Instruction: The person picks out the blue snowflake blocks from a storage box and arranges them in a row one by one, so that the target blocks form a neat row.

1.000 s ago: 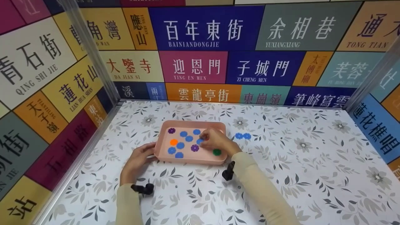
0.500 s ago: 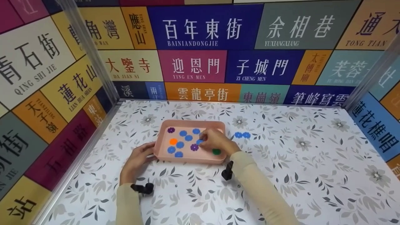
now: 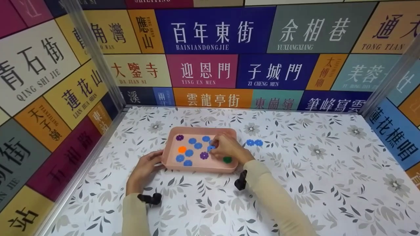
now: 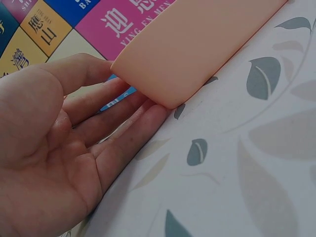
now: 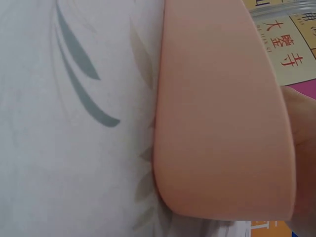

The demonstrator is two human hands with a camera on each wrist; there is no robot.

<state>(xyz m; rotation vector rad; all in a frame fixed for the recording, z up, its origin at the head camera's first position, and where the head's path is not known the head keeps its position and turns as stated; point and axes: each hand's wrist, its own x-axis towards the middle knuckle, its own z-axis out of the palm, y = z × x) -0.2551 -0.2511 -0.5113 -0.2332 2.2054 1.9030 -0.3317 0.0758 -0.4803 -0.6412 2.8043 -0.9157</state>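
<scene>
A shallow pink tray (image 3: 200, 168) holds several blue flower-shaped discs (image 3: 189, 152), two purple ones (image 3: 204, 155), an orange one (image 3: 182, 149) and a green one (image 3: 227, 159). My right hand (image 3: 229, 147) reaches over the tray's right side. Its thumb and forefinger pinch a blue flower-shaped disc (image 3: 211, 148), partly hidden by the fingers. In the right wrist view, the tray wall (image 5: 222, 113) covers most of that hand. My left hand (image 3: 144, 167) rests at the tray's left end. The left wrist view has its fairly straight fingers (image 4: 133, 128) touching the tray's corner (image 4: 163, 74).
Two blue flower-shaped discs (image 3: 254, 143) lie side by side on the table, right of the tray. A white leaf-and-flower cloth (image 3: 328, 183) covers the table. Walls with coloured street-name panels (image 3: 213, 29) stand behind and at both sides.
Hardly anything differs. My right thumb and forefinger shift slightly at the blue disc, which shows a little more now. The left hand and the tray stay in place.
</scene>
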